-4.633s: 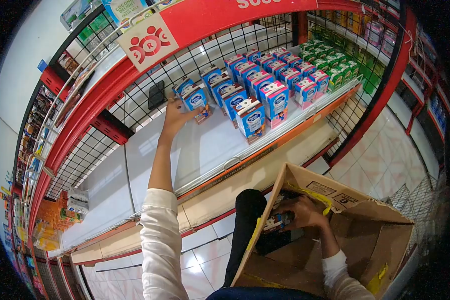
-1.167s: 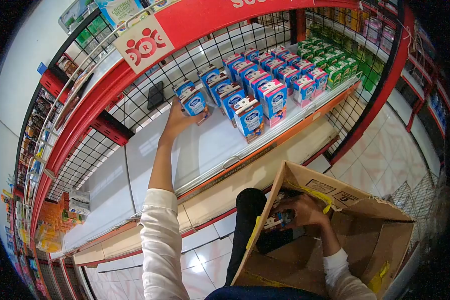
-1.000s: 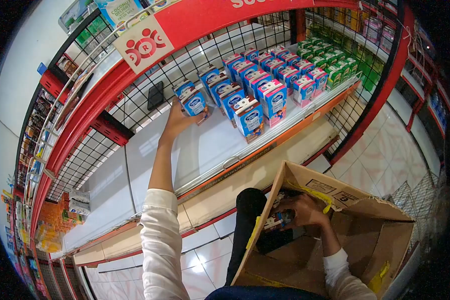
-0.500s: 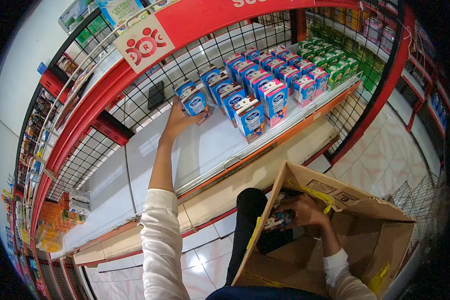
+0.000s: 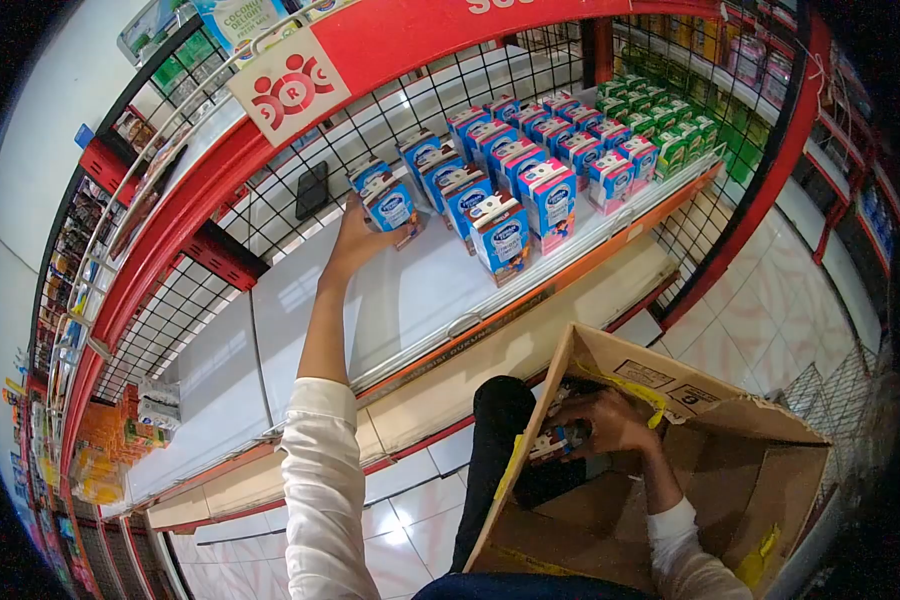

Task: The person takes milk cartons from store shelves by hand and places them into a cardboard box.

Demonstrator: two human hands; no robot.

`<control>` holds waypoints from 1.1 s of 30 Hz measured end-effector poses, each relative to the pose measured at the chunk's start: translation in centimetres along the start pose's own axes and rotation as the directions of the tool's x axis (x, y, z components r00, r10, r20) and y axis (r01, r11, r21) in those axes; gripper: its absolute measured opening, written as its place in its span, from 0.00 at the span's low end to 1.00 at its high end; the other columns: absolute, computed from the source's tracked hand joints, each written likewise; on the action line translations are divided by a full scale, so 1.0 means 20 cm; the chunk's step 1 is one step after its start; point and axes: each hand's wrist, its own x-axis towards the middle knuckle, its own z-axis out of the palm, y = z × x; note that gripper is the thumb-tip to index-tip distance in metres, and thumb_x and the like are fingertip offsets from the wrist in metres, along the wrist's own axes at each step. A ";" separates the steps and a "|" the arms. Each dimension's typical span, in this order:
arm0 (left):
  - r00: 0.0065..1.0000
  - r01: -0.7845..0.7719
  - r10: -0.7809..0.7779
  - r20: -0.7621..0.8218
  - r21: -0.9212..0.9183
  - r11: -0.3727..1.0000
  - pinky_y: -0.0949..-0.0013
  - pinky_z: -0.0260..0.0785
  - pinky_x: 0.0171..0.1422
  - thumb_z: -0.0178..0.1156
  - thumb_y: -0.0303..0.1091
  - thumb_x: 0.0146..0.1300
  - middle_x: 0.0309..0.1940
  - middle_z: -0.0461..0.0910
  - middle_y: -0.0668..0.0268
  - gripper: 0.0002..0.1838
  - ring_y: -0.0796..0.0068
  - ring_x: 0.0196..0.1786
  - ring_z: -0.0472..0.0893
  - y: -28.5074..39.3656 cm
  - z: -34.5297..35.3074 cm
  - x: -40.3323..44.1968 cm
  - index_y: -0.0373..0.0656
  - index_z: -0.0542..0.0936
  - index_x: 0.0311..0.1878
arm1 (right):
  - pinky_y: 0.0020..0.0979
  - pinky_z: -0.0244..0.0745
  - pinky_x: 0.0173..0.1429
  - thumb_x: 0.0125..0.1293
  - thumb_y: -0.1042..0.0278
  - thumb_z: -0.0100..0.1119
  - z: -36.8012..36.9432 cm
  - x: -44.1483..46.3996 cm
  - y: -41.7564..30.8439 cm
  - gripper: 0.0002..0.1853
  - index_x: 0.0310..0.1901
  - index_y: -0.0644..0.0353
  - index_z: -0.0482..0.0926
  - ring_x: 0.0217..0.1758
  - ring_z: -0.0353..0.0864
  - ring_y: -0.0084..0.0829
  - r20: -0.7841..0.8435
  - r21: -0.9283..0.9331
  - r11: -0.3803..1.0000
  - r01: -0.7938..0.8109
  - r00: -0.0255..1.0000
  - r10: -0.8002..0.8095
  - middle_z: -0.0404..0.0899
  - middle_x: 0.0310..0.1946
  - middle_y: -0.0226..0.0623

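My left hand [image 5: 355, 243] is closed around a blue and brown milk carton [image 5: 393, 207], which stands upright on the white shelf [image 5: 310, 310]. Just behind that carton is another of the same kind, partly covered. To the right runs a row of brown-topped milk cartons [image 5: 500, 240], with pink-topped milk cartons [image 5: 548, 195] beside it. Down inside the open cardboard box [image 5: 690, 400], my right hand [image 5: 610, 420] grips a brown-topped carton [image 5: 558, 440]. That carton is shadowed and partly hidden by the fingers and the box wall.
Green cartons [image 5: 675, 125] fill the shelf's far right end. A dark phone [image 5: 312, 190] lies near the wire mesh at the back. An orange price strip [image 5: 490, 325] edges the shelf. Other packs [image 5: 155, 415] stand at the far left.
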 end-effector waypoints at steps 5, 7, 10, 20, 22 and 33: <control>1.000 0.006 -0.006 -0.007 -0.063 0.998 0.66 0.66 0.61 0.77 0.33 0.38 0.55 0.68 0.57 0.44 0.66 0.57 0.73 0.01 0.00 -0.01 0.38 0.66 0.61 | 0.35 0.73 0.56 0.39 0.57 0.76 0.01 0.00 0.02 0.27 0.45 0.51 0.83 0.50 0.81 0.35 -0.045 0.037 0.997 0.075 0.996 -0.073 0.82 0.45 0.31; 1.000 -0.013 0.013 -0.001 -0.050 0.999 0.66 0.66 0.61 0.77 0.33 0.38 0.55 0.68 0.57 0.44 0.66 0.57 0.73 0.00 0.00 -0.01 0.39 0.67 0.61 | 0.35 0.73 0.56 0.39 0.58 0.76 -0.04 0.02 -0.06 0.27 0.45 0.51 0.83 0.50 0.81 0.35 0.055 0.048 0.996 -0.074 0.996 0.072 0.82 0.45 0.31; 1.000 -0.015 0.014 -0.027 -0.052 0.999 0.66 0.66 0.62 0.77 0.33 0.37 0.55 0.68 0.57 0.44 0.66 0.57 0.73 0.00 0.01 -0.01 0.38 0.67 0.61 | 0.35 0.73 0.56 0.38 0.58 0.76 0.07 -0.03 0.10 0.27 0.46 0.51 0.83 0.50 0.81 0.36 0.035 0.067 0.997 -0.029 0.999 0.027 0.82 0.45 0.31; 0.999 -0.021 0.020 -0.030 -0.031 0.999 0.65 0.64 0.63 0.77 0.37 0.38 0.54 0.71 0.59 0.44 0.67 0.57 0.73 0.01 0.00 -0.02 0.39 0.66 0.61 | 0.37 0.71 0.61 0.37 0.63 0.75 -0.01 0.00 -0.01 0.27 0.46 0.51 0.82 0.53 0.79 0.39 0.057 0.032 0.997 -0.070 0.996 0.068 0.81 0.50 0.35; 0.998 -0.039 0.038 -0.043 -0.014 0.999 0.65 0.63 0.63 0.77 0.42 0.40 0.53 0.73 0.61 0.43 0.68 0.56 0.73 0.00 0.00 -0.02 0.40 0.67 0.60 | 0.35 0.73 0.57 0.37 0.57 0.77 -0.01 0.01 0.00 0.27 0.45 0.51 0.83 0.49 0.81 0.35 0.010 0.027 0.999 0.024 1.000 -0.024 0.82 0.45 0.31; 0.999 -0.051 0.049 -0.025 -0.084 0.995 0.67 0.66 0.61 0.76 0.34 0.43 0.50 0.76 0.64 0.38 0.72 0.53 0.76 -0.04 0.01 -0.01 0.39 0.68 0.57 | 0.36 0.72 0.59 0.37 0.58 0.76 -0.05 0.02 -0.04 0.27 0.45 0.51 0.83 0.51 0.80 0.37 0.045 0.014 1.000 -0.009 0.999 0.008 0.82 0.47 0.33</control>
